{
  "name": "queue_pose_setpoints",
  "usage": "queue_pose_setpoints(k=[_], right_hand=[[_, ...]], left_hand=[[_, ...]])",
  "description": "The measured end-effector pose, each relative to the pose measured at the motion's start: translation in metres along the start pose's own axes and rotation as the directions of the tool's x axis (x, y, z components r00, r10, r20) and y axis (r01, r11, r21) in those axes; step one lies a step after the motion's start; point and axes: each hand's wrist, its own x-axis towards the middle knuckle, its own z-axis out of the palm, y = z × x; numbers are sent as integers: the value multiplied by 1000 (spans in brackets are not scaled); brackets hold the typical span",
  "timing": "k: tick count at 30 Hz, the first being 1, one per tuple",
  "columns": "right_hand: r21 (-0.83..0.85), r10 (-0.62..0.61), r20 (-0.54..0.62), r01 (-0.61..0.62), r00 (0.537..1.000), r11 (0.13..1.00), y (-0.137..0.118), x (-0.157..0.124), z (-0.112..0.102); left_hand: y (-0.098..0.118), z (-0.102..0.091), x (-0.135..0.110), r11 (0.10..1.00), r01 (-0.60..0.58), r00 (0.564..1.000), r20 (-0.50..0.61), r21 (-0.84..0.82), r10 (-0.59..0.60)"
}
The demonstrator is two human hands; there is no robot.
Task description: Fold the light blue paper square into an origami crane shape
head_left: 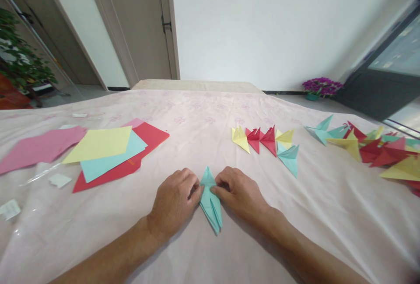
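Observation:
A turquoise folded paper [211, 207], shaped like a narrow kite with a split lower end, lies between my hands on the pink cloth. My left hand [177, 198] pinches its left edge, thumb on top and fingers curled. On the opposite edge, my right hand [241, 192] grips the paper the same way, thumb pressing the upper face. The fingertips beneath are partly hidden. Beyond my right hand stands a short row of folded paper cranes, among them a yellow one [241, 138], a red one [269, 140] and a turquoise one [289, 159].
Flat paper sheets lie at left: pink [39, 148], yellow [101, 143], turquoise [113, 161] and red [152, 135]. White scraps [60, 180] lie near them. Several more folded cranes [390, 152] are heaped at far right. The tablecloth [203, 117] is wrinkled.

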Motion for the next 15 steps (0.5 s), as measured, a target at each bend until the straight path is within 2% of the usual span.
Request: queue_pose_setpoints(k=[6,10,15], right_hand=[[-47,-21,-64,18,998,999,-2,-4,6],[-31,-25,-141,20,990,999,0,-7,11],[-70,-105,-154,96,982,993,0,-9,13]], left_hand=[[2,2,2,999,41,999,-14,24,-41],[2,3,2,997,79,996,-45,-22,-80],[-1,6,0,999,33,998,-52,-25,-34]])
